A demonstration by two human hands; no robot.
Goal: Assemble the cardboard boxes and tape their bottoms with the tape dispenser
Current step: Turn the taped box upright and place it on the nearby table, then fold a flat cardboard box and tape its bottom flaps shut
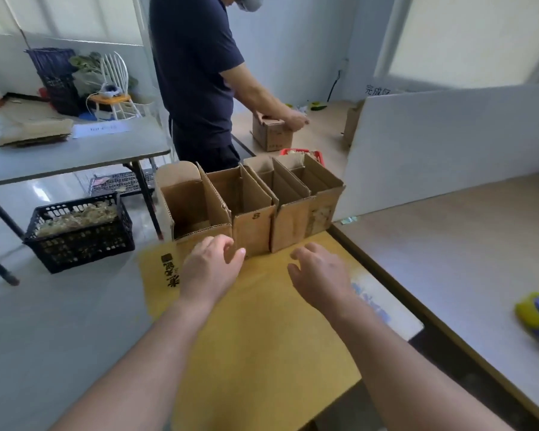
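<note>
1. The cardboard boxes [252, 209] stand open-topped in a row at the far edge of a yellow cardboard sheet [262, 337]. They lie straight ahead of both hands, on the far side of the fingertips.
2. The row's long axis runs left to right, its right end a little farther away.
3. The left hand [212, 269] is nearer. Its fingers [223, 242] are loosely curled, hold nothing, and sit just beside the near wall of the second box from the left.
4. The right hand [321, 275] hovers near the row's right half, its fingers [305, 250] relaxed, slightly spread and empty.
5. A blurred yellow and blue thing, likely the tape dispenser [537, 315], lies well apart on the grey tabletop [448, 244] to the right, closer to the right hand.
6. Around this are a white board [448, 144] far right, a black crate [78, 231] on the floor at left, and a second person [196, 73] beyond the row.
</note>
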